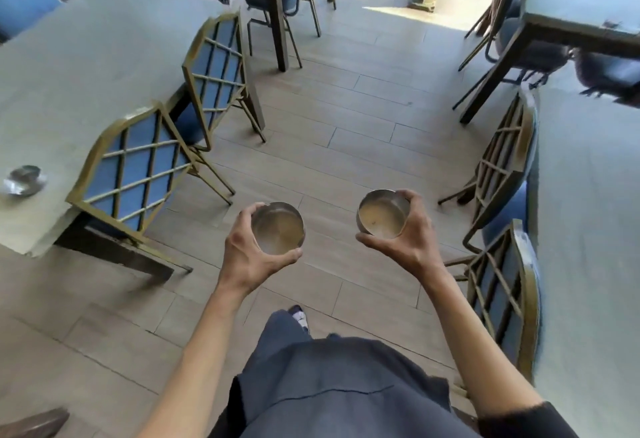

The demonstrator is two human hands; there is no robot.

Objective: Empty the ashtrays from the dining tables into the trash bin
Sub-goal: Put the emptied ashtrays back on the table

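Note:
My left hand (pixel 247 254) grips a round steel ashtray (pixel 278 229) by its rim, held over the aisle floor with its inside facing up. My right hand (pixel 408 233) holds a second steel ashtray (pixel 382 216), tilted a little toward me; its inside looks dusty with a small dark speck. A third steel ashtray (pixel 23 179) sits on the left dining table (pixel 69 67), near its front edge. No trash bin is in view.
Blue-backed chairs with gold lattice frames (pixel 138 167) line the left table, and similar chairs (pixel 502 167) line the table on the right (pixel 588 212). More tables and chairs stand farther ahead. A tiled aisle (pixel 346 119) runs between them. A post base (pixel 422 4) stands at the far end.

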